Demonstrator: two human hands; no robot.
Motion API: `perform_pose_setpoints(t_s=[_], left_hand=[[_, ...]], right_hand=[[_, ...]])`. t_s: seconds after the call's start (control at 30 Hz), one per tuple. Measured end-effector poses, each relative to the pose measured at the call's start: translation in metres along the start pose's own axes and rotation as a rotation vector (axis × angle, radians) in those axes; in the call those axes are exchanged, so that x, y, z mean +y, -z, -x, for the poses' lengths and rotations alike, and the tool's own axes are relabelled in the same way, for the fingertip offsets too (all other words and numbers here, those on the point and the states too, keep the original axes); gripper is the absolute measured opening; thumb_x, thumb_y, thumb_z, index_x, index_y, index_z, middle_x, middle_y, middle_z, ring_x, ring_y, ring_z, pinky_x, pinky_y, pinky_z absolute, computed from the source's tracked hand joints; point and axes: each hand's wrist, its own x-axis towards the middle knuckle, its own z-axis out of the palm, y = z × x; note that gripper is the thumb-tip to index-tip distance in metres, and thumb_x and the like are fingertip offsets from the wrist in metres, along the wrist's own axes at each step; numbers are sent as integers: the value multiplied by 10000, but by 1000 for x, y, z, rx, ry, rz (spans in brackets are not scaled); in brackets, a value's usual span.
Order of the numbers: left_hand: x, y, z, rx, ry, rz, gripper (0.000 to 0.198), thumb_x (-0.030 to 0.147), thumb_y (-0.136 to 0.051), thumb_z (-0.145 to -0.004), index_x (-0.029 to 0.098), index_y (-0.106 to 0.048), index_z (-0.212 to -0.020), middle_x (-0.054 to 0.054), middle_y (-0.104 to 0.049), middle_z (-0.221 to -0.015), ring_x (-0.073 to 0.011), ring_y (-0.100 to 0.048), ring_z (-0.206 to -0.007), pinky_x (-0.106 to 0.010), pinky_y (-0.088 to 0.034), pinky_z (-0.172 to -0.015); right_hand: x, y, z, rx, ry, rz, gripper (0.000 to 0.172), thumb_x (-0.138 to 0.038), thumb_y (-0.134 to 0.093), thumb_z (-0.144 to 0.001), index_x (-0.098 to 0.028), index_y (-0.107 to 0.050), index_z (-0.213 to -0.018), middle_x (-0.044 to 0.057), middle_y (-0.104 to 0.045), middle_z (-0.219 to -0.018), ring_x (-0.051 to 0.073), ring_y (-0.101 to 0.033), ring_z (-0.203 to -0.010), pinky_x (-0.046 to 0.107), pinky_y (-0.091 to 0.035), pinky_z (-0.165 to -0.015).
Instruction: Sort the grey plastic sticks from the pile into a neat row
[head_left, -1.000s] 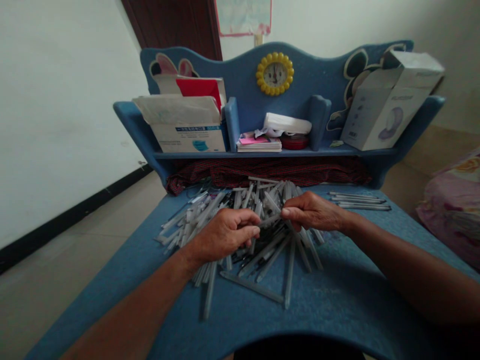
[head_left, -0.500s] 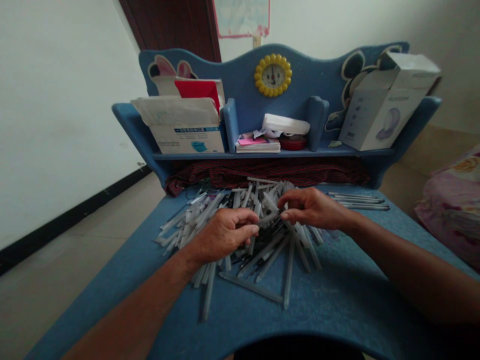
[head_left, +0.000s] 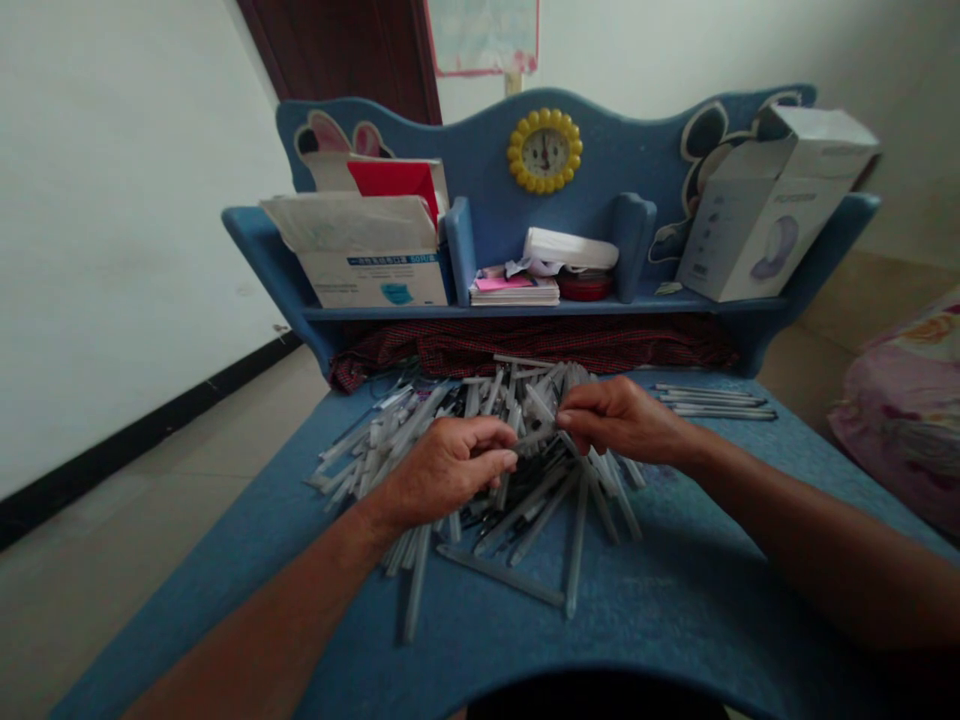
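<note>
Over the middle of the pile, my left hand pinches one end of a translucent pen barrel between thumb and fingers. My right hand has its thumb and fingertips closed at the barrel's other end. Whether a smaller part sits in the right fingertips is too small to make out. Beneath both hands spreads a loose heap of similar clear pen barrels, with some dark thin pieces among them. Beyond my right wrist, several slim pens lie side by side.
A blue desk carries everything. At its back, a shelf holds a face-mask box, stacked papers and a white carton. A yellow flower-shaped clock is mounted above. Dark checked cloth lies beneath the shelf.
The thumb and fingers of my right hand have closed together at the barrel's end; they were apart before. My left hand stays almost still.
</note>
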Motion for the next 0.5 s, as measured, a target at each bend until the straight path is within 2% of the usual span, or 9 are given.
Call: perform_pose_setpoints(t_s=[0.07, 0.1, 0.2, 0.27, 0.33, 0.4, 0.47, 0.5], left_hand=[[-1, 0, 0, 5, -10, -6, 162, 262, -569, -777, 145, -643, -861, 15, -599, -595, -111, -581, -544, -200, -449, -524], [-1, 0, 0, 5, -13, -14, 159, 261, -568, -778, 146, -642, -860, 16, -597, -593, -110, -579, -543, -200, -447, -523], [-4, 0, -1, 0, -22, -43, 161, 262, -562, -789, 147, -645, -866, 16, -593, -592, -109, -577, -544, -199, -441, -522], [-6, 0, -1, 0, -30, -62, 169, 269, -560, -795, 147, -646, -875, 15, -595, -595, -111, -578, -546, -201, -439, -524], [-7, 0, -1, 6, -42, -76, 175, 274, -561, -797, 150, -646, -885, 15, -598, -595, -112, -579, -548, -203, -440, -529], [-7, 0, -1, 13, -48, -78, 177, 276, -561, -796, 152, -645, -891, 15, -600, -595, -114, -581, -548, -205, -442, -532], [-6, 0, 0, 18, -41, -72, 175, 271, -562, -791, 150, -644, -886, 16, -599, -593, -116, -582, -545, -205, -441, -528], [-5, 0, 0, 21, -34, -70, 173, 268, -563, -787, 147, -644, -880, 16, -597, -590, -117, -583, -542, -205, -440, -524]], right_hand=[[0, 0, 0, 15, -6, 44, 424, -433, -496, -871, -162, -536, -548, -9, -532, -476, 65, -431, -414, 197, -313, -414], [0, 0, 0, 15, -13, 45, 412, -431, -489, -876, -159, -547, -572, -9, -535, -480, 65, -434, -415, 196, -315, -413], [1, 0, 0, -5, -18, 0, 216, -373, -568, -834, -160, -601, -824, -27, -565, -524, 73, -444, -431, 190, -324, -414], [2, -2, 0, -1, -10, -2, 185, -336, -593, -814, -169, -591, -896, -34, -577, -541, 74, -440, -433, 189, -320, -414], [1, -4, 0, 7, -15, 36, 201, -346, -545, -844, -167, -587, -764, -24, -571, -527, 72, -437, -429, 191, -316, -415], [1, -5, -1, 11, -42, 63, 350, -392, -488, -875, -165, -537, -614, -12, -548, -491, 69, -436, -415, 193, -314, -412], [1, -5, -2, 6, -56, 46, 403, -433, -475, -878, -164, -517, -581, -11, -531, -472, 68, -437, -405, 193, -312, -405], [1, -5, -2, 1, -58, 24, 367, -440, -499, -865, -162, -541, -629, -15, -536, -480, 70, -440, -406, 191, -310, -401]])
